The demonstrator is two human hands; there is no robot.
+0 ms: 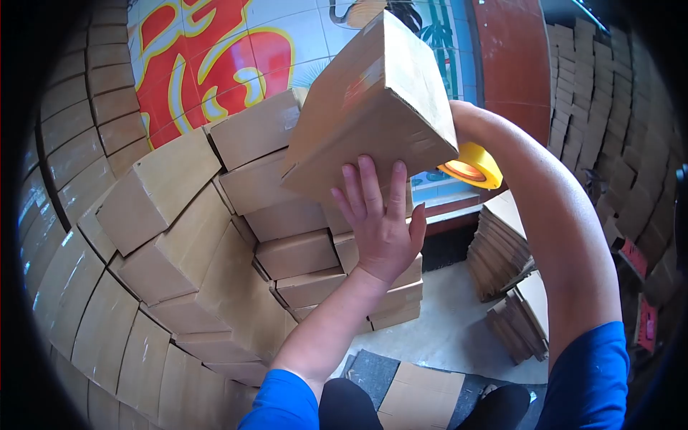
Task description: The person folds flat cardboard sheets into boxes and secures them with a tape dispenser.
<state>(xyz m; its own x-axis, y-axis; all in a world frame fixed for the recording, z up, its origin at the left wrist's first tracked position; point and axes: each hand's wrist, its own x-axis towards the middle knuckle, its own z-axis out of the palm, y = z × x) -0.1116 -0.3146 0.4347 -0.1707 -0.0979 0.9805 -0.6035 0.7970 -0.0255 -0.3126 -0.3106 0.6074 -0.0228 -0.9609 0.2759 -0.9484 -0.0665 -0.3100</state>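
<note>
A closed brown cardboard box (pixel 380 122) is tilted in front of me, one corner toward me, above the stacked boxes. My left hand (pixel 376 222) is raised to its near lower face. The fingers are straight and spread, with the fingertips against the cardboard or just in front of it; the contact is not fully clear. My right arm curves round the box's right side. Of my right hand (pixel 460 115), only the wrist part shows, the fingers being hidden behind the box. A yellow tape roll (pixel 484 166) is just below that wrist; what holds it is out of sight.
Stacked cardboard boxes (pixel 179 265) rise on the left and ahead. Flattened cardboard bundles (pixel 498 247) stand on the floor to the right, with more piled cardboard (pixel 588 93) behind. A flat cardboard sheet (pixel 421 396) lies near my legs. A tiled wall (pixel 308 36) is at the back.
</note>
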